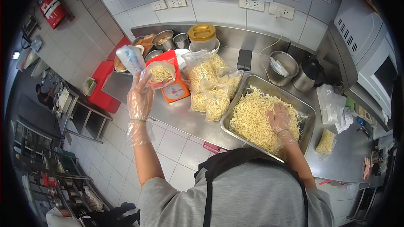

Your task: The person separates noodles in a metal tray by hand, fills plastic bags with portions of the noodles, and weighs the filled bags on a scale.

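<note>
My left hand (141,96), in a clear plastic glove, is at the near left edge of an open bag of noodles (160,74) that rests on the orange scale (175,91). Its fingertips meet the bag's rim, and how they close on it is too small to tell. My right hand (280,120), also gloved, lies on the heap of loose noodles (254,120) in the steel tray (310,136), its fingers partly sunk in. Between scale and tray stand several filled noodle bags (203,75).
A black phone (244,60), a steel pot (283,69) and a dark-lidded jug (309,75) stand behind the tray. One noodle bag (325,142) lies right of it. Bowls and a yellow-lidded tub (202,33) line the back. Another person (44,96) is far left.
</note>
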A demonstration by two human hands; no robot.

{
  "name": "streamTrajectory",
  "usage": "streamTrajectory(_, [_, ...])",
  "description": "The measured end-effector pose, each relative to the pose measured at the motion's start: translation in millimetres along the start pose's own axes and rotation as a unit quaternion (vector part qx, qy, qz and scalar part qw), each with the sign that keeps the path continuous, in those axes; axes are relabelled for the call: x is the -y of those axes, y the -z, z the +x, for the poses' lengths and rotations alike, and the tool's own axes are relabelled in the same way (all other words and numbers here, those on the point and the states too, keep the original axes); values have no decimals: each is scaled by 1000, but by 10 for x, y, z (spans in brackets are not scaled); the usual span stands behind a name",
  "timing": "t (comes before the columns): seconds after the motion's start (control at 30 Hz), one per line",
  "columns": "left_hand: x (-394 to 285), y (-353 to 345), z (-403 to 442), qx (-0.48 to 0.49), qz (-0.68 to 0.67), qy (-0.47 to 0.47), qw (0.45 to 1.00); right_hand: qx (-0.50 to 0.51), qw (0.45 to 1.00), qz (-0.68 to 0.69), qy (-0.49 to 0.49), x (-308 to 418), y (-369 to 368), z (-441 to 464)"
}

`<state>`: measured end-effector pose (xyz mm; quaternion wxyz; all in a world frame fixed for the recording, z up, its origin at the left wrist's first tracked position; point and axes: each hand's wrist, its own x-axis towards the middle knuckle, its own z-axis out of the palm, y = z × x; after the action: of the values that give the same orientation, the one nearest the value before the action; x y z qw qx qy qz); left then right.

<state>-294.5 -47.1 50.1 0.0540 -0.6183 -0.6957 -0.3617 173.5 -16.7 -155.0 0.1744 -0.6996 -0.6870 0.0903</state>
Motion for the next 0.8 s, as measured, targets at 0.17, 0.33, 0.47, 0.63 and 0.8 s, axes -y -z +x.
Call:
streamTrajectory(0.17, [-12, 15, -66, -13, -16, 20, 1000, -19, 1000, 4, 0, -37, -14, -122])
streamTrajectory(0.33, [47, -147, 30, 8, -1, 49, 999, -21, 1000, -1, -8, -64, 58, -326])
streamTrajectory(0.47, [262, -385, 240, 66, -47, 68, 994, -21, 1000, -1, -9, -85, 79, -346])
streamTrajectory(0.63, [611, -726, 638, 48, -313, 118, 941, -16, 1000, 6, -14, -101, 56, -330])
streamTrajectory(0.8, [133, -430, 1108, 49, -247, -40, 967, 15, 1000, 17, -15, -158, 103, -292])
